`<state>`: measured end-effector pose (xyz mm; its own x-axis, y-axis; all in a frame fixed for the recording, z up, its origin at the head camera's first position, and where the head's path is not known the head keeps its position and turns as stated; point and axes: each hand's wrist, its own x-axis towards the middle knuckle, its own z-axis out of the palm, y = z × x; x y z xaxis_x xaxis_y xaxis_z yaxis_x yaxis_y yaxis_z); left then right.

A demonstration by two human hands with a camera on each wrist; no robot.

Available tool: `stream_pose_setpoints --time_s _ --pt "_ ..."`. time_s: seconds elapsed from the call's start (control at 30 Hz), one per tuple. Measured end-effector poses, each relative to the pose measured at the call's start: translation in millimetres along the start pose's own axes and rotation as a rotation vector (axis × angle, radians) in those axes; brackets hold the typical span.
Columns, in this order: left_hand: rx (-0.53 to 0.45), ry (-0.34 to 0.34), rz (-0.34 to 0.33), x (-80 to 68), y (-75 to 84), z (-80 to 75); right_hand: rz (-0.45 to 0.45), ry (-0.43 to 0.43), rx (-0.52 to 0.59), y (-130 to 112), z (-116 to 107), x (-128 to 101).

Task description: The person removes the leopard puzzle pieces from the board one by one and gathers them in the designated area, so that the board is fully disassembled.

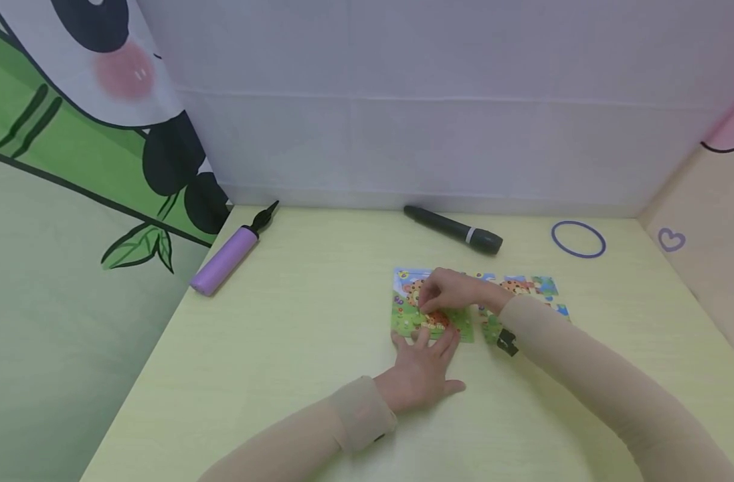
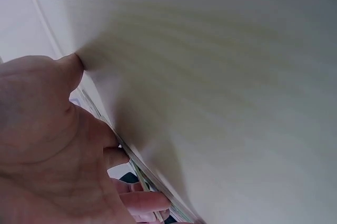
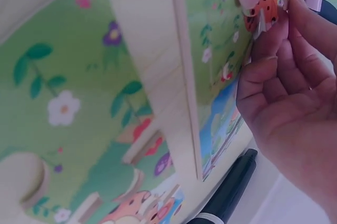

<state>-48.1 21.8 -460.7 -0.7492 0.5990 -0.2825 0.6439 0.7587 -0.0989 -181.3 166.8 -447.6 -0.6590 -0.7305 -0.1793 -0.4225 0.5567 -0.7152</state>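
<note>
My left hand [image 1: 423, 375] lies flat on the pale yellow desk [image 1: 294, 348] near its middle, fingers straight and spread, fingertips pressing the near edge of the puzzle board [image 1: 405, 321]. The left wrist view shows the same: thumb [image 2: 71, 69] against the desk surface and the board's edge running under my fingers [image 2: 145, 200].

Just beyond it, my right hand [image 1: 447, 291] comes in from the right and sits over the board, grip pinched on a small orange spotted puzzle piece [image 3: 263, 16]. In the right wrist view the piece is held between thumb and fingertips [image 3: 295, 19], at the surface of the green flowered picture. I cannot tell whether it is seated in its slot or only touching; the view is too close and tilted.

Loose puzzle pieces [image 1: 523, 288] lie just right of the board, partly hidden by my right forearm.

Farther back, toward the far edge: a black marker [image 1: 453, 229] lying at an angle behind the board, a purple ring [image 1: 578, 239] near the far right corner, and a lilac hand pump [image 1: 228, 253] at the far left edge.
</note>
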Motion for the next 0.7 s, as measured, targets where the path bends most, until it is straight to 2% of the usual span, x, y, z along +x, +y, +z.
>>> stream_pose_setpoints --time_s 0.1,0.37,0.7 --pt "-0.003 0.002 0.002 0.2 0.0 -0.5 -0.04 -0.011 0.002 0.9 -0.8 0.5" --pt "-0.007 -0.029 -0.004 2.0 0.3 1.8 0.0 -0.021 0.047 3.2 -2.5 1.5" --pt "-0.002 -0.026 -0.012 2.2 0.9 0.8 -0.03 -0.004 0.057 7.2 -11.9 -1.3"
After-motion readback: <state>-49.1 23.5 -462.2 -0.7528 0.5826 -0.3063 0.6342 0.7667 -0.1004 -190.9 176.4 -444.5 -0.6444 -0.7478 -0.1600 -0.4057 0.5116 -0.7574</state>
